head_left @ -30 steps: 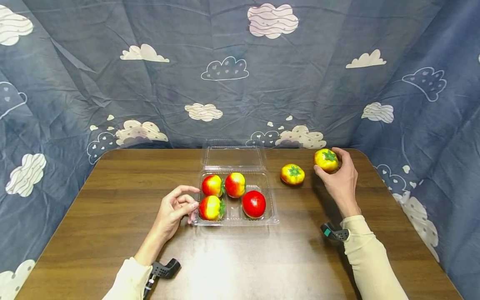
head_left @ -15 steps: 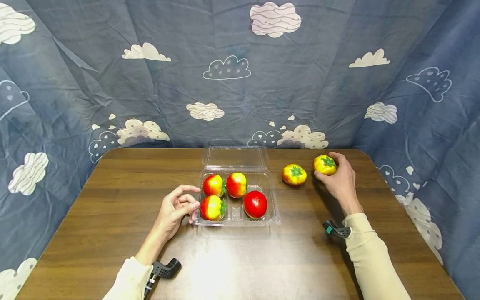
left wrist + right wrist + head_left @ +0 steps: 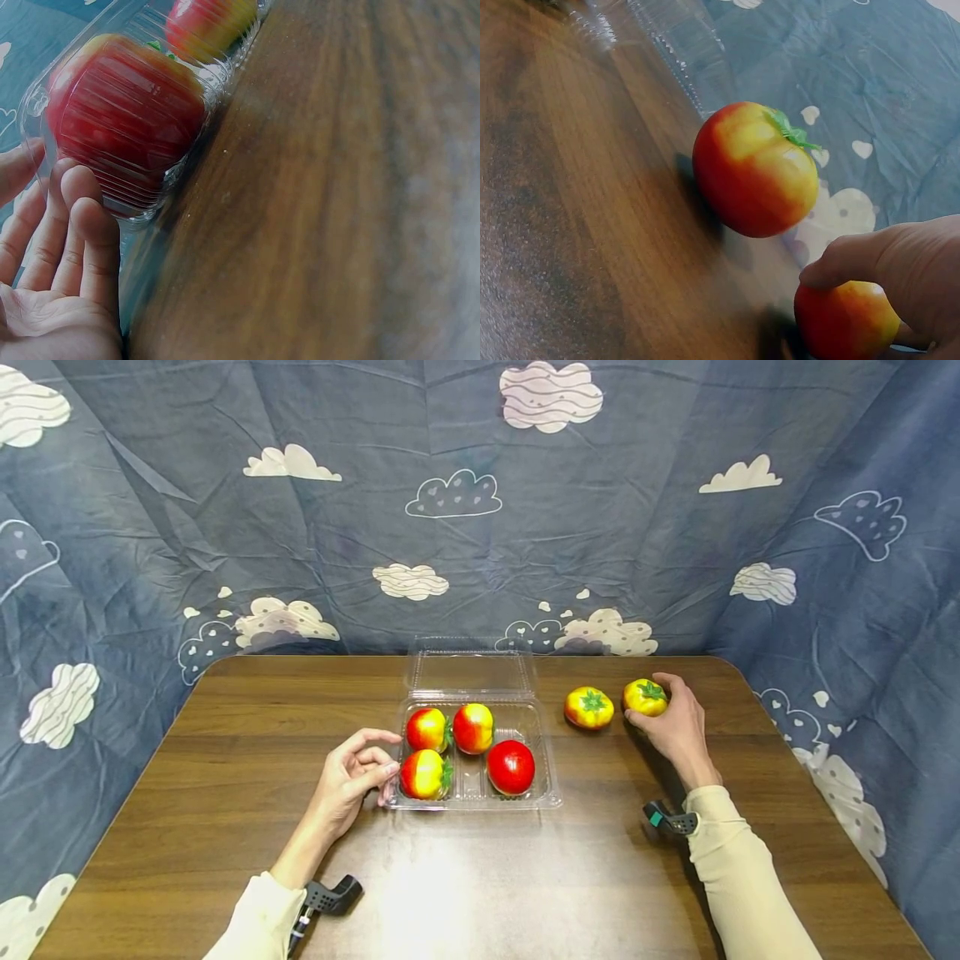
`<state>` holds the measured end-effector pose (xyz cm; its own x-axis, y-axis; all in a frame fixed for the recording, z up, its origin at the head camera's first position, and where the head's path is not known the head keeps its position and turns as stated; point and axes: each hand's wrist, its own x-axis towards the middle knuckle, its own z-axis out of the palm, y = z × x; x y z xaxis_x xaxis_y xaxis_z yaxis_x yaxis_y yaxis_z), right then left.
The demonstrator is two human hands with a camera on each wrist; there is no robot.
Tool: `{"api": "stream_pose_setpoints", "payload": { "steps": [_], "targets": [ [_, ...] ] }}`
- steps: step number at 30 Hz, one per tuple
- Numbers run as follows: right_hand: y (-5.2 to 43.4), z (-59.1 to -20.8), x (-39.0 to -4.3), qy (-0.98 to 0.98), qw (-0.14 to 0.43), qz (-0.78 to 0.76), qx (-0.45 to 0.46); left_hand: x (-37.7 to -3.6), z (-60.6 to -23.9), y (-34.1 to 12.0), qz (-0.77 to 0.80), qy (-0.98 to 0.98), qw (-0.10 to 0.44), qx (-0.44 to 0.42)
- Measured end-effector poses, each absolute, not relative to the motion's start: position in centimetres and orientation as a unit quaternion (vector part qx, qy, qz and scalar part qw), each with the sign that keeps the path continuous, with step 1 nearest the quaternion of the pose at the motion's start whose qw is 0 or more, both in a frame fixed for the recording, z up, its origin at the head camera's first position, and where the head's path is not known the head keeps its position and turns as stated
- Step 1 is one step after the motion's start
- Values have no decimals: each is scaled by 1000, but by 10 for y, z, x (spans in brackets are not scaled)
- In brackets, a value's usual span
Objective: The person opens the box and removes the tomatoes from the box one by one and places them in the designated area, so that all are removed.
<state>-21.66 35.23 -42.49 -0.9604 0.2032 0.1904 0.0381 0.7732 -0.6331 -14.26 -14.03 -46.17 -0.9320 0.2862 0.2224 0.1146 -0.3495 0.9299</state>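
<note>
My right hand (image 3: pixel 677 718) holds a yellow-and-red tomato (image 3: pixel 644 697) between thumb and fingers, at the back right of the table. Just left of it another such tomato (image 3: pixel 588 707) sits with its green leaf crown upward; in the right wrist view this tomato (image 3: pixel 754 169) stands apart from the held one (image 3: pixel 845 321). My left hand (image 3: pixel 347 785) rests its loosely bent fingers at the left edge of a clear plastic clamshell box (image 3: pixel 472 804). Inside are several tomatoes, including a red one (image 3: pixel 511 768) at front right. The box's back right compartment holds none.
The box's clear lid (image 3: pixel 471 672) stands folded back toward the table's far edge. A dark blue cloth with clouds (image 3: pixel 457 543) hangs behind and beside the brown wooden table (image 3: pixel 225 760). A black wrist mount (image 3: pixel 670 820) sits on the right wrist.
My right hand has drawn the held tomato slightly nearer and lower, closer beside the other loose tomato. The left hand and the box stay as they were.
</note>
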Motion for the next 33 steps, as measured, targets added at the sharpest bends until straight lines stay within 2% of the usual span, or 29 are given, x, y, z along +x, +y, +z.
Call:
{"api": "stream_pose_setpoints", "payload": {
  "steps": [9,18,33],
  "targets": [
    [354,-426,-214,-937,118,322,-72,-144,-464,-139,800,570,56,178],
    [352,-409,-209,-932,129,328,-81,-144,-466,-136,802,566,56,181],
    [336,-400,-210,-920,209,329,-43,-142,-461,-139,802,567,51,179]
  ]
}}
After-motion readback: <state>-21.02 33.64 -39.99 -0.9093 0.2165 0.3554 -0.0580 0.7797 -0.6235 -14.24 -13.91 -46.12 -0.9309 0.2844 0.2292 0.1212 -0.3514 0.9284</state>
